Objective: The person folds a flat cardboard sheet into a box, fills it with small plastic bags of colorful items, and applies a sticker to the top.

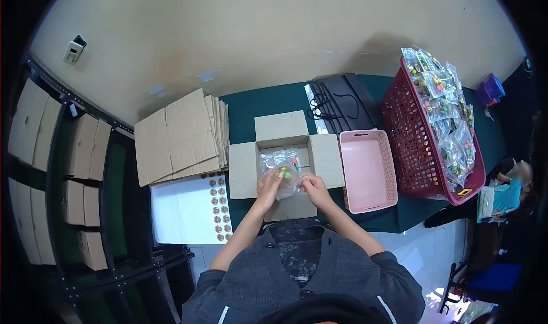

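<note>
We hold a clear bag of small coloured pieces (287, 175) between both hands, low over the near side of the open cardboard box (242, 178). Our left hand (268, 188) pinches the bag's left side and our right hand (315, 188) grips its right edge. The box flaps lie spread flat. The right flap meets the pink basket (368, 172), which sits just beside the red basket (402, 135). The left flap borders the stack of flat cartons (177, 135) and the sticker sheet (182, 210). Bare green table (257, 104) shows behind the box.
</note>
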### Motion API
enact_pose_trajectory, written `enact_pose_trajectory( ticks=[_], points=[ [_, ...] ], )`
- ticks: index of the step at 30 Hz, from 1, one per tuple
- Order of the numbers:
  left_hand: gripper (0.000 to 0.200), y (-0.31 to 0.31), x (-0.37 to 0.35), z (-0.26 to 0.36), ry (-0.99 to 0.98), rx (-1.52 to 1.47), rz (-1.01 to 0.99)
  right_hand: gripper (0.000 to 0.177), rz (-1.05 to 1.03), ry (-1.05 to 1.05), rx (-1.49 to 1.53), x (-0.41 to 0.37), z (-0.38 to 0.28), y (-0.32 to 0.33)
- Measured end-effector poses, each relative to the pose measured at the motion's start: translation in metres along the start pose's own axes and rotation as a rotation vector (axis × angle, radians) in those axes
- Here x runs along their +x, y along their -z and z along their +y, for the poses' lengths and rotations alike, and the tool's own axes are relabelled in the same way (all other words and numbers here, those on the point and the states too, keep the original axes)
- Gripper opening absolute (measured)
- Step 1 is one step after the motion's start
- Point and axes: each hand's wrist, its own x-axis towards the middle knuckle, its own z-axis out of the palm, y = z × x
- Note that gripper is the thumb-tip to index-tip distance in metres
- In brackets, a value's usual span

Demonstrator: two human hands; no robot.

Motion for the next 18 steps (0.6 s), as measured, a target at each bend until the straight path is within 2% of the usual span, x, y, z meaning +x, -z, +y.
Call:
enact_pose_trajectory(
  ticks=[2, 3, 4, 6, 7, 9, 10, 12, 14, 15, 16, 18],
  points=[
    [0.069, 0.001, 0.015, -0.024, -0.053, -0.29, -0.34, 0.012, 0.138, 0.609, -0.495, -0.006, -0.016, -0.005],
    [0.067, 0.007, 0.002, 0.001, -0.074, -0.292, -0.362, 0.007, 0.107, 0.668, -0.576, -0.012, -0.029, -0.01],
    [0.067, 0.009, -0.007, 0.016, -0.076, -0.293, -0.364, 0.007, 0.109, 0.669, -0.578, -0.016, -0.034, -0.013],
    [0.056, 0.01, -0.018, 0.034, 0.261, -0.637, -0.436, 0.008, -0.137, 0.673, -0.709, -0.02, -0.039, -0.019],
    [0.056, 0.009, -0.018, 0.039, 0.258, -0.638, -0.436, 0.008, -0.19, 0.655, -0.74, -0.021, -0.036, -0.022],
    [0.034, 0.007, -0.018, 0.046, 0.259, -0.791, -0.546, 0.008, -0.196, 0.662, -0.765, -0.021, -0.031, -0.023],
    [0.034, 0.004, -0.015, 0.043, 0.258, -0.792, -0.545, 0.009, -0.203, 0.666, -0.788, -0.021, -0.028, -0.023],
    [0.024, -0.003, -0.006, 0.032, 0.227, -1.005, -0.507, 0.011, -0.146, 0.63, -0.737, -0.018, -0.024, -0.019],
    [0.021, -0.006, 0.001, 0.025, 0.232, -0.995, -0.465, 0.015, 0.204, 0.772, -0.775, -0.015, -0.02, -0.012],
    [0.019, -0.006, 0.003, 0.024, 0.237, -0.984, -0.425, 0.022, 0.35, 0.82, -0.89, -0.013, -0.026, -0.009],
    [0.019, -0.007, 0.005, 0.024, 0.238, -0.984, -0.428, 0.022, 0.352, 0.818, -0.892, -0.008, -0.023, -0.005],
    [0.018, -0.007, 0.008, 0.03, 0.251, -1.077, -0.443, 0.034, 0.397, 0.515, -0.497, 0.001, -0.021, 0.002]
  ],
)
